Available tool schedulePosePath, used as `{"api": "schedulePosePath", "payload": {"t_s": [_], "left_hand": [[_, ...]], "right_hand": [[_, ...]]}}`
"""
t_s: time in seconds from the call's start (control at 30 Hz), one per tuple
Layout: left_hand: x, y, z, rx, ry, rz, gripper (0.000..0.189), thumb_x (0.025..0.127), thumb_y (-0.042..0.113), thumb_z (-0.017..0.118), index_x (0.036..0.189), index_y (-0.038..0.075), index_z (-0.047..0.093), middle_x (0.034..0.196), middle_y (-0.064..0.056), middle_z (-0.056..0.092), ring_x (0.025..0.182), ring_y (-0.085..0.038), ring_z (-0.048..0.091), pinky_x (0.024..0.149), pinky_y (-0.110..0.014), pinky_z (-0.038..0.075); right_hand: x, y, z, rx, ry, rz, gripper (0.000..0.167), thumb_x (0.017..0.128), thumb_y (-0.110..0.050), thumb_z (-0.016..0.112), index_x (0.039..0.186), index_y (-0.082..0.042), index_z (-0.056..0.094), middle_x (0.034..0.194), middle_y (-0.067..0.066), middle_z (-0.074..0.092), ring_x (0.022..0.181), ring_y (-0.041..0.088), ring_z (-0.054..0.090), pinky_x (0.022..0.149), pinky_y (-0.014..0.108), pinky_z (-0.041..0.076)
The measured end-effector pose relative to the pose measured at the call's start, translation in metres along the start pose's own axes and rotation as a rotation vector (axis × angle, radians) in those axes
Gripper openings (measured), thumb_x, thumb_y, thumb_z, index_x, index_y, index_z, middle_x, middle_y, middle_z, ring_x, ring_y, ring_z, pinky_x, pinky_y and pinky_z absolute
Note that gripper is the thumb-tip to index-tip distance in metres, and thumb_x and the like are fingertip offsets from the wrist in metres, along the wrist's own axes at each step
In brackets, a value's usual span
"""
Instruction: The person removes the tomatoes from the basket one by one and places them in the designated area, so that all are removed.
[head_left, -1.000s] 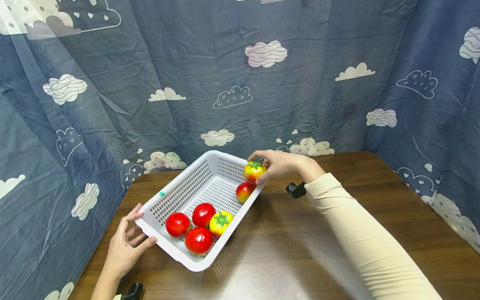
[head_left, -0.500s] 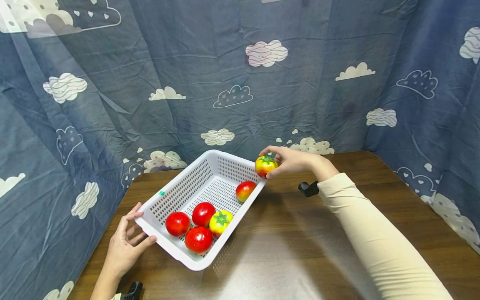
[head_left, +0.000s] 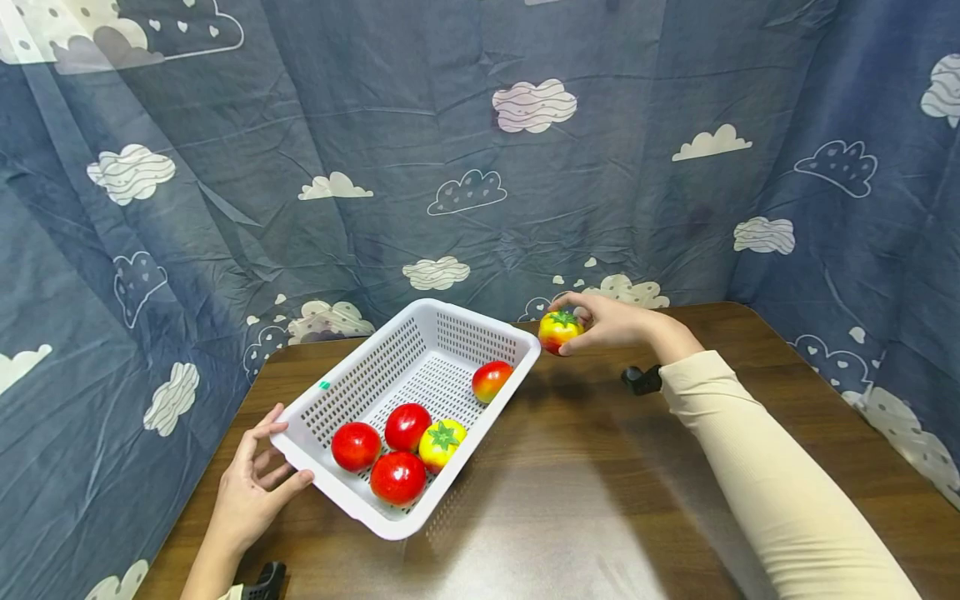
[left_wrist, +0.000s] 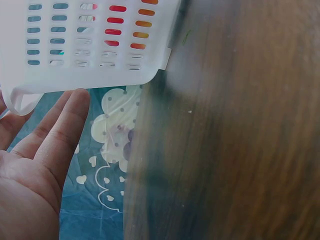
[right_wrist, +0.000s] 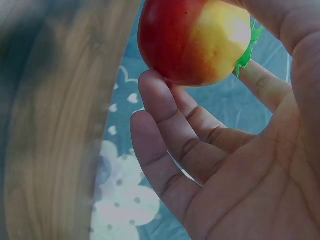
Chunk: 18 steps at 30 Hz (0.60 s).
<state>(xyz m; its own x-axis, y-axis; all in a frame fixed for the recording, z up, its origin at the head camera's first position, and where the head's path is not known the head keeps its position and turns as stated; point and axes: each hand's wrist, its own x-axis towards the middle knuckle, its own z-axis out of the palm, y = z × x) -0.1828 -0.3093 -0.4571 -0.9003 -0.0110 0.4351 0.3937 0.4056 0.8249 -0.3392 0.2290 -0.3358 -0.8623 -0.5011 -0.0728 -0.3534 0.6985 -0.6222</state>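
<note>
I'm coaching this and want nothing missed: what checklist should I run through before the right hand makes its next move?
1. Held fruit secure: ok, the right hand has thumb and fingers around it.
2. Held fruit outside the basket: ok, just right of its far-right corner.
3. Held fruit released: not ok, it is in the hand.
4. Left hand at the basket: ok, touching the near-left end.
5. Left hand's hold firm: cannot tell.
6. Basket flat on the table: cannot tell, contact under its base doesn't show clearly.

Fingers [right_wrist: 161,100] of the right hand [right_wrist: 255,165] hold a red-and-yellow tomato [right_wrist: 192,42], wooden worktop [right_wrist: 55,140] at left, blue cloud-printed cloth [right_wrist: 125,200] behind.
</note>
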Motion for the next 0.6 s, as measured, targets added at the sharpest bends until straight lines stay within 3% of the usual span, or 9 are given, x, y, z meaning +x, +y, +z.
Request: {"api": "schedulePosePath", "payload": {"t_s": [0.6], "left_hand": [[0.000,-0.001,0.000,0.010,-0.002,0.011,0.076,0.077,-0.018,0.085,0.143,-0.007,0.048,0.163,0.023,0.041,0.117,0.009,0.065,0.088,-0.012,0.061]], "right_hand": [[-0.012,0.044,0.012,0.027,0.009,0.025,0.065,0.089,-0.023,0.086,0.142,-0.002,0.055,0.128,0.019,0.062,0.109,0.030,0.065,0.090,0.031,0.053]]}}
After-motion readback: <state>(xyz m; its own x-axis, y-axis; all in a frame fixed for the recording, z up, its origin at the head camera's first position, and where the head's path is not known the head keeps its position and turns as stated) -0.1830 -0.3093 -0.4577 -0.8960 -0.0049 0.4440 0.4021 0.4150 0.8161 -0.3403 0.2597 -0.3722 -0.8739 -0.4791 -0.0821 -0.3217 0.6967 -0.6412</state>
